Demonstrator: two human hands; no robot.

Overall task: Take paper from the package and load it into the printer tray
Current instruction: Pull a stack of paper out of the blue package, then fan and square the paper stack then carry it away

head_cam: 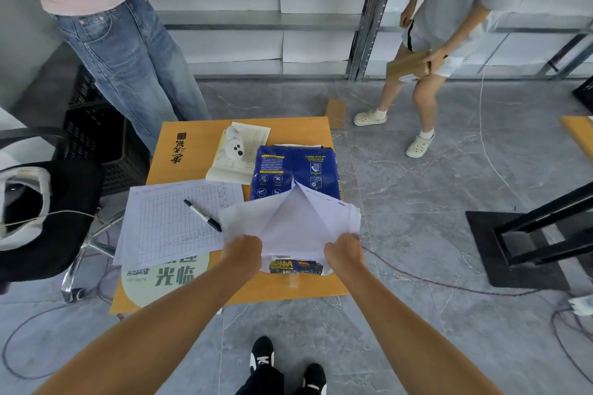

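Both hands are working at the near end of the blue paper package (293, 170), which is lying on the orange table (192, 151) toward its right edge. The left hand (242, 252) is clenching one torn flap of the wrapper (292, 221), the right hand (343, 252) is gripping the other, and the two are pulling apart so the white inside of the wrapping is spreading open in a wide V between them. Below that opening, a crumpled strip of blue and yellow wrapper is showing between the wrists. The ream inside cannot be made out under the flaps.

Just left of the package, a gridded sheet (179, 221) is lying flat with a black marker (202, 215) resting diagonally across it, its tip close to the left flap. Behind that, a small white figure (234, 146) is sitting on a notepad (239, 154) that is touching the package's far left corner. No printer is appearing in view.

Two other people are standing beyond the table: one in jeans (128, 51) at the far left, one in pale shorts at the right, who is holding a brown box (407, 66). A black chair (57, 208) is sitting left of the table.
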